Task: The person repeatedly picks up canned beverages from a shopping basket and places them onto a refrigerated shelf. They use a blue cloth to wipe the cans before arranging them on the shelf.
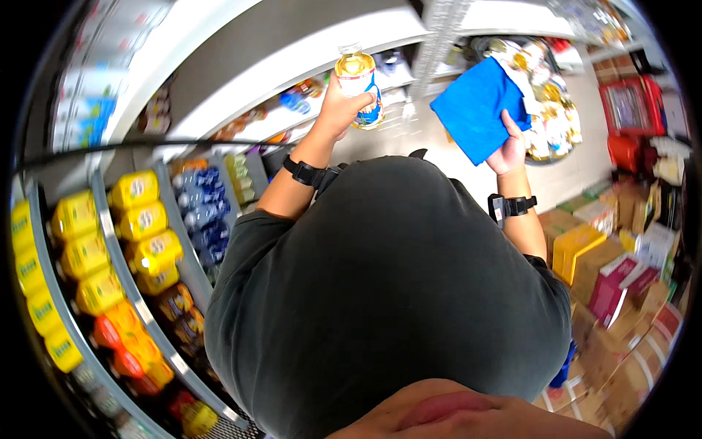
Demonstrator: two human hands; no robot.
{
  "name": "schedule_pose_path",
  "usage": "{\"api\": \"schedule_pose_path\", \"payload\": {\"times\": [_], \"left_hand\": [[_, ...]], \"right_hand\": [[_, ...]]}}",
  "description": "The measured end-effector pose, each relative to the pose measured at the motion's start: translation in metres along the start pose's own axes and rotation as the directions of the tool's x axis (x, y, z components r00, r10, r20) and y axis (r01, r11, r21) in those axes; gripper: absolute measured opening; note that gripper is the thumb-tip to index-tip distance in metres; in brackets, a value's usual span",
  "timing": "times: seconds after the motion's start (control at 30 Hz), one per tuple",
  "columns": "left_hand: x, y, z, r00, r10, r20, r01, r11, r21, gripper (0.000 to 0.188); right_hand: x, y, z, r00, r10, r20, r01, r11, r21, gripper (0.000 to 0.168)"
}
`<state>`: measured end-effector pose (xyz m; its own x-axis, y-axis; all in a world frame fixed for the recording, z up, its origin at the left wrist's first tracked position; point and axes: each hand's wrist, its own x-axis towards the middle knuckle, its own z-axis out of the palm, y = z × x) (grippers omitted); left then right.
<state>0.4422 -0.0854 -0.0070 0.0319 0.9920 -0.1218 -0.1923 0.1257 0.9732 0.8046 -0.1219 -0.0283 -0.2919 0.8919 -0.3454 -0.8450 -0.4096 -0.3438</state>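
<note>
My left hand [344, 110] grips a clear bottle of yellow liquid [357, 82] by its side. The bottle stands nearly upright, with its pale cap at the top and a white and blue label around its body. In my right hand [510, 144] is a blue cloth [476, 107], pinched at its near edge and spread flat. Just beyond that hand, a dark round tub [548, 161] holds several similar bottles [551, 118], lying close together. Part of the tub is hidden behind the cloth.
White shelves [307, 41] run across the far side, with assorted goods on the lower level. Racks of yellow drink bottles [145, 222] and blue-labelled bottles [203, 200] stand at left. Cardboard boxes [630, 351] are piled at right, near a red case [633, 107]. Pale floor tiles [406, 131] lie between.
</note>
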Motion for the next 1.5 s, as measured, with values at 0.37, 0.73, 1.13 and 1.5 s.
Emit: {"api": "schedule_pose_path", "payload": {"times": [0.37,0.73,1.13,1.5], "left_hand": [[-0.073,0.038,-0.238,0.768,0.206,-0.607,-0.343,0.932,-0.118,0.059],[0.072,0.072,-0.466,0.268,0.635,-0.725,-0.084,0.765,0.639,0.083],[0.149,0.063,-0.585,0.096,0.748,-0.657,0.129,0.645,0.753,0.079],[0.157,0.104,-0.561,0.369,0.739,-0.564,0.632,0.245,0.735,0.083]], "right_hand": [[0.056,0.177,0.104,0.946,0.324,0.029,-0.315,0.934,-0.166,0.063],[0.093,0.261,0.162,0.896,0.439,0.069,-0.407,0.873,-0.269,0.065],[0.158,0.308,0.119,0.86,0.468,0.201,-0.432,0.879,-0.201,0.072],[0.194,0.313,0.102,0.878,0.435,0.198,-0.401,0.897,-0.188,0.071]]}}
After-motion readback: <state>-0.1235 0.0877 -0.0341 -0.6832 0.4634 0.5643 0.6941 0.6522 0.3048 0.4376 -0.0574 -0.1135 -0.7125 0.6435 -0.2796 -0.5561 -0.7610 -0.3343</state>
